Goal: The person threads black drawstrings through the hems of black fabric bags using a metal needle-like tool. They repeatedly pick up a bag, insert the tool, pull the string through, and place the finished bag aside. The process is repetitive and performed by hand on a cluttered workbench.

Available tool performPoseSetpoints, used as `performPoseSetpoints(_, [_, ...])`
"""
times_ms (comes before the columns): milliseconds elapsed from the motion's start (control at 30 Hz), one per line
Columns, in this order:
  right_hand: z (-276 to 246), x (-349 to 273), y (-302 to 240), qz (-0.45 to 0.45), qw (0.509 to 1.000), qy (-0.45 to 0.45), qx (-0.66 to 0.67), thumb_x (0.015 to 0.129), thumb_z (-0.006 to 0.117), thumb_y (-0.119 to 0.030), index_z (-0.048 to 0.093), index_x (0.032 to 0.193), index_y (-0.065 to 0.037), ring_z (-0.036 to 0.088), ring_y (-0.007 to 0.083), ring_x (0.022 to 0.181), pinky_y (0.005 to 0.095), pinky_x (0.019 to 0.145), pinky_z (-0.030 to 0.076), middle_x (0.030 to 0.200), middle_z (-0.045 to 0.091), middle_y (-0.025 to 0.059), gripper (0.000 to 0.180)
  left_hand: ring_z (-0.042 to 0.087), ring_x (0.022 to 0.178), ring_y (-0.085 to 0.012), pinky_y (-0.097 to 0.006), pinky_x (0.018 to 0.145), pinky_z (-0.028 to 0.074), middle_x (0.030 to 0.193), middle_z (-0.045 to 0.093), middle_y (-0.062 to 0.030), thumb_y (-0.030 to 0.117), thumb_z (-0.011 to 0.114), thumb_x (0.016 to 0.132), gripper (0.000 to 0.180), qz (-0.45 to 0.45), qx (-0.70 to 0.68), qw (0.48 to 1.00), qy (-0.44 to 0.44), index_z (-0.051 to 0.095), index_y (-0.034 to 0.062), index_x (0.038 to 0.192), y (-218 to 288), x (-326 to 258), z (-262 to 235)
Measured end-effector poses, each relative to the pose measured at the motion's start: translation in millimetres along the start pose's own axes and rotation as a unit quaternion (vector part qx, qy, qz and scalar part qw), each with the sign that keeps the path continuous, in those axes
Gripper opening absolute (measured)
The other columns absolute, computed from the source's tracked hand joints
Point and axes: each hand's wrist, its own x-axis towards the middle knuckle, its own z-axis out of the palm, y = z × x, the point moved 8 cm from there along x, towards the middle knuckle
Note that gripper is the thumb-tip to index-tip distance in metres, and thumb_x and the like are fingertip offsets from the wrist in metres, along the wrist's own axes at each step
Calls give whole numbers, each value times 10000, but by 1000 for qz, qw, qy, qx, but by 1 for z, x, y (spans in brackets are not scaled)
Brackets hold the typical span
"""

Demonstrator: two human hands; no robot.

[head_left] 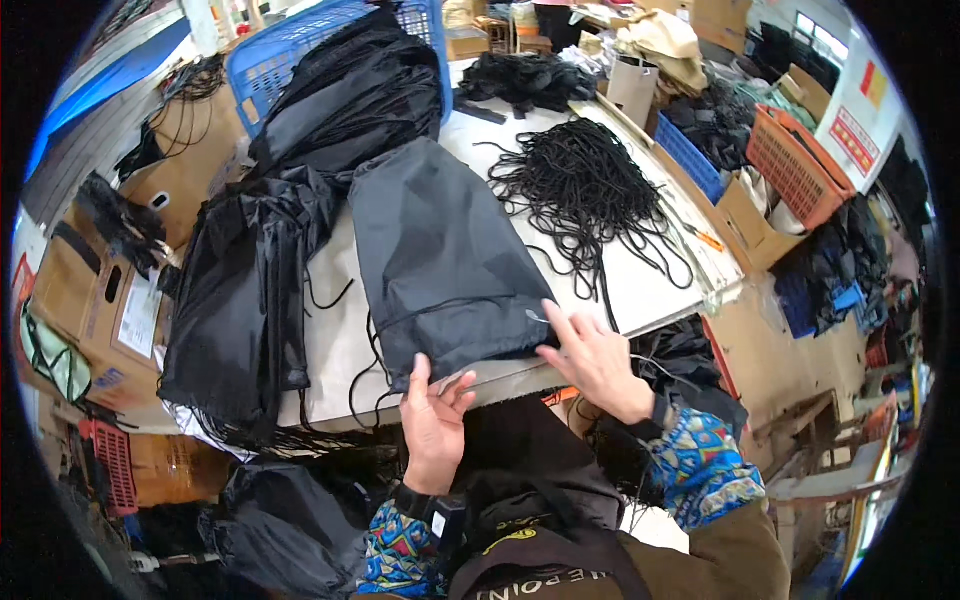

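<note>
A flat black drawstring bag [440, 230] lies across the white table, its gathered end toward me and a black cord over it. My left hand [433, 430] is at the bag's near left corner, palm up, thumb and bent fingers apart. My right hand [598, 368] is at the near right corner, holding a thin wire threader [537, 317]. The threader's small loop shows beside the index fingertip, and its tail comes out past the wrist; the grip itself is partly hidden. To the left, a stack of black bags [235, 300] hangs over the table edge.
A heap of black cords [585, 185] lies right of the bag. Behind stands a blue basket [240, 75] with piled black bags [350, 90]. An orange-handled cutter [703, 237] lies near the table's right edge. Cardboard boxes [85, 290] and an orange crate [800, 155] flank the table.
</note>
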Motion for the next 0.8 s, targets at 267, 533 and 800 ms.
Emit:
performPoseSetpoints(267, [48, 3, -3, 7, 960, -164, 227, 824, 646, -348, 562, 1064, -25, 589, 333, 829, 405, 691, 485, 888, 580, 163, 411, 619, 972, -219, -273, 828, 542, 988, 621, -116, 174, 568, 918, 261, 103, -93, 990, -14, 537, -51, 1048, 74, 61, -55])
performPoseSetpoints(533, [23, -39, 131, 206, 970, -105, 70, 832, 634, -240, 591, 807, 6, 585, 283, 644, 353, 577, 455, 717, 608, 117, 251, 533, 977, -143, -272, 882, 433, 1143, 537, -76, -27, 531, 861, 331, 363, 352, 862, -27, 499, -31, 1191, 42, -9, 12])
performPoseSetpoints(800, [-1, -10, 67, 334, 744, -194, 545, 880, 623, -167, 614, 906, -36, 451, 28, 560, 180, 476, 323, 687, 551, -45, 134, 560, 788, -71, -202, 753, 456, 847, 594, -16, 126, 585, 903, 310, 42, 323, 864, -384, 519, -52, 1147, -80, -24, 134])
